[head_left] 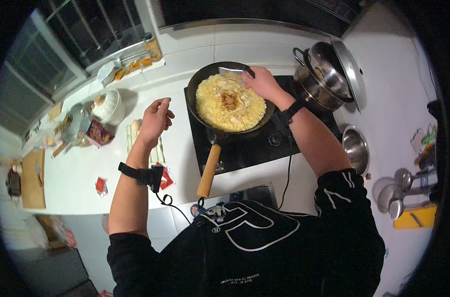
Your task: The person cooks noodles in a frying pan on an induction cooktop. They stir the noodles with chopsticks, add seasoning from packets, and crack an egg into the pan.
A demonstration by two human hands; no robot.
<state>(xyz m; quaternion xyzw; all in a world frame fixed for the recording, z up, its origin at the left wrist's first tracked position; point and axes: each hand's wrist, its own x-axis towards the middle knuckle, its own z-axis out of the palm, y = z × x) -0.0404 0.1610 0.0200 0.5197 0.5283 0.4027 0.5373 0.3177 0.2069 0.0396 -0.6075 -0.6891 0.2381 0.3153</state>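
Note:
A black frying pan point(191, 106) with a wooden handle point(210, 171) sits on the black stove. Yellow instant noodles point(210, 106) fill it, with a heap of brown seasoning powder point(229, 101) in the middle. Over the far side of the noodles, my right hand point(264, 83) pinches a small silvery packet point(232, 74), its outline partly blurred. My left hand point(157, 119) is raised over the white counter, left of the pan. Its fingers are loosely bent and apart, with nothing in them.
Right of the pan stands a steel pot point(318, 81) with a lid leaning on it; a steel bowl point(355, 148) is nearer. Red packets point(101, 186) and a white lidded pot point(109, 108) are on the counter, with a cutting board point(33, 180) at far left.

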